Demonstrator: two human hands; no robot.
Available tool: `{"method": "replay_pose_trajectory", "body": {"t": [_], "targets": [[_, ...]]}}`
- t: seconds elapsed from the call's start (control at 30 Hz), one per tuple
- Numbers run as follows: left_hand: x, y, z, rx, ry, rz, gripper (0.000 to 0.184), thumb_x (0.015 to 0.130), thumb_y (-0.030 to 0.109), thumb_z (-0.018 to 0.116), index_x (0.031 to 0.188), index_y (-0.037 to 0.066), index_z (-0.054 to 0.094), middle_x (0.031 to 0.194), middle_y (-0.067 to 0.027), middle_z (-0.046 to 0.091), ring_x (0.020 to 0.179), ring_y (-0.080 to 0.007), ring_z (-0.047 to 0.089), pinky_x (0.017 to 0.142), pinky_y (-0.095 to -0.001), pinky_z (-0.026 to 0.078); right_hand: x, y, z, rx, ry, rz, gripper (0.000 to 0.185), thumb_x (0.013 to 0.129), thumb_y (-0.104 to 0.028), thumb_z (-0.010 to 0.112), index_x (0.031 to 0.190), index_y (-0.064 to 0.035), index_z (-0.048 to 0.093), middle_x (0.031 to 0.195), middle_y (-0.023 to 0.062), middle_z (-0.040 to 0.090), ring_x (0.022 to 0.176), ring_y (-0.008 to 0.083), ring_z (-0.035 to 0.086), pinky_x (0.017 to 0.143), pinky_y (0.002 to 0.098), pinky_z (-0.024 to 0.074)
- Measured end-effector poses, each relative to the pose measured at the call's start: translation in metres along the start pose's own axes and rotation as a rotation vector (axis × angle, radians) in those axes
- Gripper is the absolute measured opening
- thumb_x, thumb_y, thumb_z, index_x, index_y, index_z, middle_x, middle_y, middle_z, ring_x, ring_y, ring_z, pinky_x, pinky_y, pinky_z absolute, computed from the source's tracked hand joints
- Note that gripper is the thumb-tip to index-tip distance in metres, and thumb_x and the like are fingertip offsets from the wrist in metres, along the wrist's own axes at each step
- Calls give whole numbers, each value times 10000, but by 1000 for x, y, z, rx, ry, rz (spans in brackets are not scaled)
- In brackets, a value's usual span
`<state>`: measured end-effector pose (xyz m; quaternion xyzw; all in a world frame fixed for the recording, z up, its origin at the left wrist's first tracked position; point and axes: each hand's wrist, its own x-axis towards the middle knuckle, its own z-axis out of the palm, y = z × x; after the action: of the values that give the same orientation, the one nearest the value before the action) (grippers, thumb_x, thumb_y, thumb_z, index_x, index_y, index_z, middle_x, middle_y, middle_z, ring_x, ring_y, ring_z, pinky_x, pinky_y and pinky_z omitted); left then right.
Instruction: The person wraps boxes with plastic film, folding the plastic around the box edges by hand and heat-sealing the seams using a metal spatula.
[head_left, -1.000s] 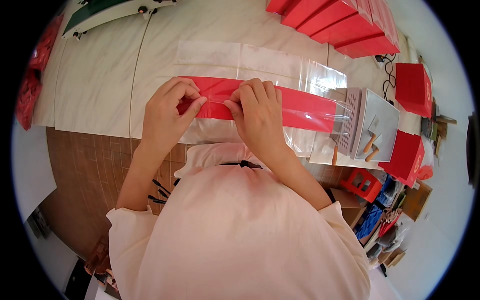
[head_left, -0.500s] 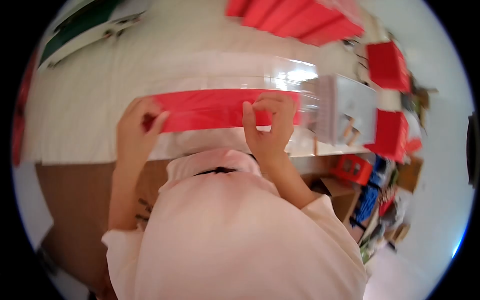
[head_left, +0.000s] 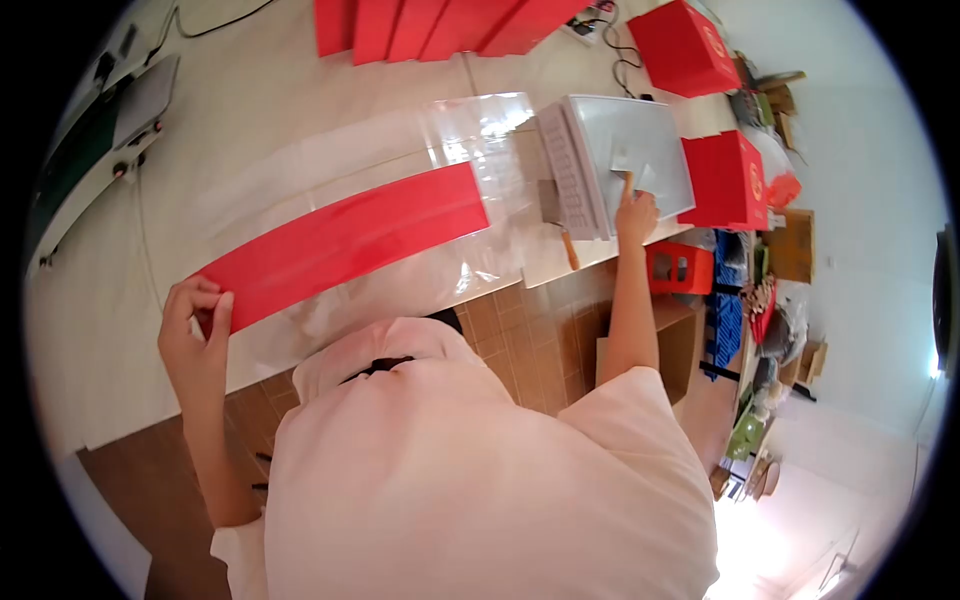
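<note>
A long red strip [head_left: 345, 240], glossy and flat, slants over clear plastic sheeting on the table. My left hand [head_left: 197, 318] pinches its lower left corner between thumb and fingers. Out to the right, my right hand [head_left: 637, 213] is closed at the wooden handle of a scraper [head_left: 628, 180] on top of a white-and-grey box [head_left: 590, 125]. A second pale blade shows beside it, its handle hidden under my hand. Another wooden-handled scraper [head_left: 567, 245] lies against the near left side of that box.
Red boxes [head_left: 722, 180] stand right of the white-and-grey box, and several red panels [head_left: 430, 28] lie at the far edge. A green-topped machine [head_left: 95, 160] sits at the left. Below the table are an orange stool [head_left: 680, 268] and a cardboard box [head_left: 675, 345].
My right hand has let go of the red strip and reached right to the scraper. The strip's right end now rests on the sheeting; my left hand has moved down and left with its corner.
</note>
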<state>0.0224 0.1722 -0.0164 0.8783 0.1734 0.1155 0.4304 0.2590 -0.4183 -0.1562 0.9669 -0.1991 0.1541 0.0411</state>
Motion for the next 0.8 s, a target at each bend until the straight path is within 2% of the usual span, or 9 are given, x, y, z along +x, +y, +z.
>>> {"method": "replay_pose_trajectory", "body": {"t": [0.1, 0.17, 0.23, 0.3, 0.37, 0.47, 0.6, 0.63, 0.8], "targets": [[0, -4, 2, 22, 32, 136, 149, 818, -2, 689, 812, 3, 540, 906, -80, 593, 791, -160, 574, 690, -251, 458, 21, 7, 25, -227, -122, -195, 245, 899, -226, 550, 936, -19, 676, 923, 166, 671, 939, 369, 628, 827, 458, 500], [3, -2, 1, 61, 38, 156, 157, 815, 9, 697, 814, 4, 540, 900, -71, 598, 749, -161, 581, 657, -252, 471, 26, 19, 49, -102, -36, -258, 236, 883, -146, 557, 1090, -97, 660, 975, 138, 687, 878, 368, 650, 836, 460, 490], [1, 5, 0, -26, 21, 55, 165, 816, 15, 696, 806, 1, 532, 886, -63, 595, 713, -165, 576, 630, -260, 483, 33, 10, 37, -286, -168, -369, 346, 953, -254, 468, 1243, -84, 550, 1043, 190, 660, 960, 379, 638, 824, 496, 484], [-1, 4, -1, -41, 43, 21, 166, 816, 15, 695, 802, -1, 530, 881, -65, 592, 709, -166, 573, 626, -261, 485, 63, 36, 90, -80, -140, -265, 356, 972, -270, 421, 1212, -57, 577, 1037, 204, 666, 964, 403, 632, 819, 506, 484], [-2, 2, -2, -80, 36, 12, 167, 815, 15, 693, 797, -2, 529, 876, -67, 590, 706, -166, 571, 622, -263, 486, 60, -6, 43, 163, -169, 45, 400, 988, -313, 398, 1163, -21, 607, 997, 206, 672, 928, 382, 641, 791, 486, 481], [-4, 2, -1, -106, 21, 9, 156, 812, -19, 681, 786, 5, 529, 883, -48, 588, 730, -136, 550, 636, -250, 457, 25, -84, -64, 963, -184, -38, 425, 1009, -373, 454, 1138, -3, 618, 898, 44, 630, 721, 106, 503, 662, 250, 430], [-2, 4, 0, -77, 15, 6, 151, 811, -17, 683, 782, 3, 536, 885, -46, 590, 725, -135, 542, 629, -255, 453, -50, -168, -190, 996, -369, -660, 297, 1030, -278, 462, 1105, -22, 594, 857, -19, 562, 735, 66, 447, 676, 197, 381], [-2, 4, 1, -66, 30, 7, 151, 810, -15, 684, 778, 3, 538, 885, -47, 591, 725, -133, 539, 626, -256, 450, -63, -176, -205, 924, -370, -737, 242, 1003, -213, 511, 1097, -4, 587, 858, 24, 577, 782, 108, 539, 706, 248, 458], [-2, 3, 0, -28, 36, 23, 149, 808, -12, 688, 772, 4, 544, 885, -42, 593, 698, -124, 523, 610, -254, 432, -117, -220, -252, 956, -547, -1321, 238, 837, -100, 677, 1054, -23, 617, 901, 108, 638, 808, 315, 588, 719, 367, 462]]}}
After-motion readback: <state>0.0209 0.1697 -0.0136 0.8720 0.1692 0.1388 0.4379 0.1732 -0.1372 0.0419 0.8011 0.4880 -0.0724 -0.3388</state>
